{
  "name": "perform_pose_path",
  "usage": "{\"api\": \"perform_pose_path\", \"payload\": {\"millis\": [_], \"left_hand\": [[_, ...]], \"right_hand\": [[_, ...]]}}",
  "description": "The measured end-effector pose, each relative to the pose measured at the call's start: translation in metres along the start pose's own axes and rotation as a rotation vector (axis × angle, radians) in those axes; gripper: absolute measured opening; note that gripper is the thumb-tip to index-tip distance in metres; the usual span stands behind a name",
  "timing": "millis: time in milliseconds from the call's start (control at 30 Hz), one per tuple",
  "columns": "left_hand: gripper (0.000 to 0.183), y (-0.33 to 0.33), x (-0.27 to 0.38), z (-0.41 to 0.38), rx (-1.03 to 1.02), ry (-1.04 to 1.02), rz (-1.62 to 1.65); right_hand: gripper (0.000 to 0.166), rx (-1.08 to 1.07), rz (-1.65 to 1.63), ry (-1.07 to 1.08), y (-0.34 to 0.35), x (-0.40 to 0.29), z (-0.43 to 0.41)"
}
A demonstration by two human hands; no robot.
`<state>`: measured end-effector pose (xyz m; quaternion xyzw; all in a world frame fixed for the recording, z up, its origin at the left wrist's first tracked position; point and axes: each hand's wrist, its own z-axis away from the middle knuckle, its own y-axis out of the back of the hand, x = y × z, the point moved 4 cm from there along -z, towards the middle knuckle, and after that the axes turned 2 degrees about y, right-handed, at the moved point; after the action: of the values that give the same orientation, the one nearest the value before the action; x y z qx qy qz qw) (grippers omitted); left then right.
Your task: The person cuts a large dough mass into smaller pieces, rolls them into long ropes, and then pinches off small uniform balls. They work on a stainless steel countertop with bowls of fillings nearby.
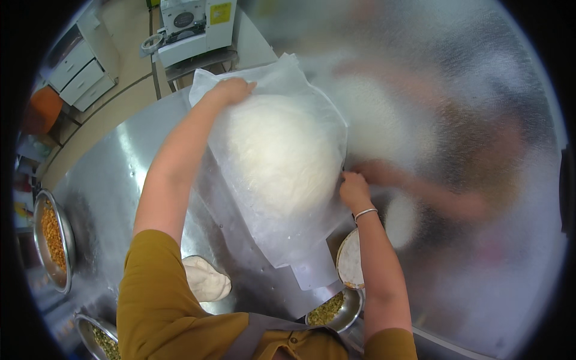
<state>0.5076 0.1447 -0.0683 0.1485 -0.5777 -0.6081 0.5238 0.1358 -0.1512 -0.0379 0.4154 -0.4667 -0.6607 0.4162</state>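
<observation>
A large mound of pale dough (281, 153) lies under a clear plastic sheet (310, 265) on a stainless steel table (112, 180). At the far left edge of the mound, my left hand (234, 90) rests on the sheet's far part; whether its fingers grip the plastic is unclear. My right hand (354, 186), with a bangle at the wrist, has its fingers closed on the sheet's right edge beside the metal wall. A smaller lump of dough (207, 279) sits nearer my body, by my left upper arm.
A shiny metal wall (472, 279) on the right mirrors my arms. Near my right forearm are a round white-topped container (350, 261) and a bowl of chopped greens (355, 310). Bowls of orange filling (67, 243) and greens (85, 330) stand left. A white machine (193, 45) stands beyond.
</observation>
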Motion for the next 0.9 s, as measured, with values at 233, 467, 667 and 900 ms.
{"api": "perform_pose_path", "payload": {"millis": [233,467,667,900], "left_hand": [[0.056,0.005,0.099,-0.024,0.367,-0.543,0.009],[0.056,-0.009,0.025,-0.031,0.189,-0.232,0.287],[0.074,-0.023,0.167,0.238,0.228,-0.910,-0.162],[0.078,-0.074,0.120,0.334,0.135,-0.715,-0.215]], "right_hand": [[0.046,-0.065,-0.173,-0.072,-0.004,-0.032,0.003],[0.031,0.045,-0.149,0.117,0.012,-0.035,0.036],[0.024,-0.074,-0.016,0.293,-0.037,-0.018,0.084],[0.015,0.131,-0.073,0.502,0.014,-0.071,0.122]]}}
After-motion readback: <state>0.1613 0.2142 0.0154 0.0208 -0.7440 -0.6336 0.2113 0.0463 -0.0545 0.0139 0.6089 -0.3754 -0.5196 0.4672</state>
